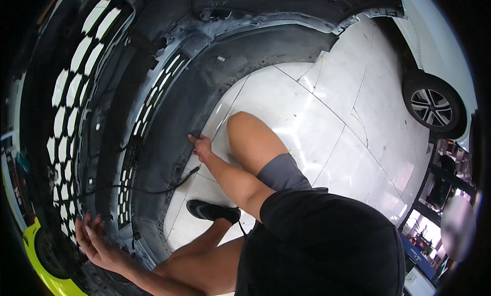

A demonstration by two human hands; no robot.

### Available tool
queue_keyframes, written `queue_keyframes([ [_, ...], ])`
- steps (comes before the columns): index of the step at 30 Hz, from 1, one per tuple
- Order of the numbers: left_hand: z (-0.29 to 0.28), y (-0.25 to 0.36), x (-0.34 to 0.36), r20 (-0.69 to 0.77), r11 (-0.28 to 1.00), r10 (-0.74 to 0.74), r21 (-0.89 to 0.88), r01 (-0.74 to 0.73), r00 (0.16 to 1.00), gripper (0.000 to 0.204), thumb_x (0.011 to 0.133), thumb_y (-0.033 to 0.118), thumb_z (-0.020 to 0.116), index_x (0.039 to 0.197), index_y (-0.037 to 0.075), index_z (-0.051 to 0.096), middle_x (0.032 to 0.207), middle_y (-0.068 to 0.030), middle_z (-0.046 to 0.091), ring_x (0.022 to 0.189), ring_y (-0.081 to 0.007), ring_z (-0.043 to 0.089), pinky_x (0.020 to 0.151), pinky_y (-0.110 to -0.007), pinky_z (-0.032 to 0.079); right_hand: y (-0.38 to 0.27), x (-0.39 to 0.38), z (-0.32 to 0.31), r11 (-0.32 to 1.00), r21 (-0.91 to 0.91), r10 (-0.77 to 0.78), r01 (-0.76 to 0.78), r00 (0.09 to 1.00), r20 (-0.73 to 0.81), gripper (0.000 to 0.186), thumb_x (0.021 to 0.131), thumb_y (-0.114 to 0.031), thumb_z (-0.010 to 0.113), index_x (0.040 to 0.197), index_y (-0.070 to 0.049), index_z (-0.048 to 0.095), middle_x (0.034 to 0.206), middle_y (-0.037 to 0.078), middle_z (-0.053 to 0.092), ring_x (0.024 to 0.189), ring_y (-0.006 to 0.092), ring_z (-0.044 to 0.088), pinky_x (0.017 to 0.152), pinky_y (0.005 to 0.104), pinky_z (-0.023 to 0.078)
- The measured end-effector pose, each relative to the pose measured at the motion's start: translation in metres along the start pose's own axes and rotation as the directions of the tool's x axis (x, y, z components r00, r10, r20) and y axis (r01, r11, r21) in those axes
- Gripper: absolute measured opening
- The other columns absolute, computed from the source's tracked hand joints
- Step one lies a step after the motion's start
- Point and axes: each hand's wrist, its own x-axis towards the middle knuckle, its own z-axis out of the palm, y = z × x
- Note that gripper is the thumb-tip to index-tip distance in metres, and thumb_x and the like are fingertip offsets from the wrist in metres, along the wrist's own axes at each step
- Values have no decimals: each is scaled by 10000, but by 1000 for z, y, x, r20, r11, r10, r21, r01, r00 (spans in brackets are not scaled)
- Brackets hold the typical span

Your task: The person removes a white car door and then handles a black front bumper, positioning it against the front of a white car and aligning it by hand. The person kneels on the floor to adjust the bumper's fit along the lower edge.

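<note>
The inner side of a large black car bumper (179, 112) curves across the left and top, with a white-backed honeycomb grille opening (74, 101) and narrower slatted openings. My right hand (202, 148) holds the bumper's lower edge, its fingertips against the dark plastic. My left hand (102, 242) is at the lower left with curled, separated fingers beside the bumper's inner structure, near the grille; whether it touches is unclear. A black cable (153, 190) runs across the bumper, its plug end lying just below my right hand.
I squat on a white tiled floor (348, 158), my shoe (207, 209) beside the bumper. A pale car body (429, 40) with a wheel (429, 104) stands at upper right. A bright yellow-green car part (33, 250) is at lower left. Workshop shelving and clutter (445, 173) line the right rim.
</note>
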Motion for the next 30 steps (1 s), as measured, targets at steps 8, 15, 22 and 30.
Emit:
queue_keyframes([
  [8, 21, -7, 7, 63, 996, 46, -75, -41, 997, 305, 1010, 88, 475, 1267, -58, 547, 1096, -166, 652, 893, -189, 625, 823, -289, 512, -22, 21, -1, 983, -66, 170, -173, 984, -46, 329, 799, -149, 796, 1075, -51, 645, 1053, 83, 649, 962, 242, 599, 765, 448, 468],
  [15, 15, 15, -6, 110, 974, 217, -88, -208, 970, 295, 1007, 58, 456, 1254, -72, 551, 1118, -170, 644, 890, -192, 625, 841, -291, 511, -4, 47, 9, 986, -112, 111, -127, 984, -136, 326, 791, -199, 798, 982, 44, 694, 923, 116, 698, 795, 255, 638, 694, 387, 497],
  [22, -16, 5, -15, 12, 989, 147, -35, -146, 989, 302, 1008, 117, 507, 1254, -50, 560, 1128, -126, 641, 899, -171, 606, 828, -296, 492, -13, 9, 6, 996, -78, 33, -43, 992, -126, 256, 790, -187, 806, 892, 15, 687, 875, 108, 674, 744, 230, 598, 669, 400, 491],
  [30, -42, 9, -11, -123, 964, 266, 46, -262, 956, 340, 1023, 131, 457, 1279, -78, 536, 1198, -177, 627, 996, -221, 634, 906, -321, 505, -25, 10, -2, 984, -6, 178, -179, 983, -53, 312, 820, -257, 804, 952, -35, 627, 928, 75, 629, 780, 239, 545, 698, 415, 467],
])
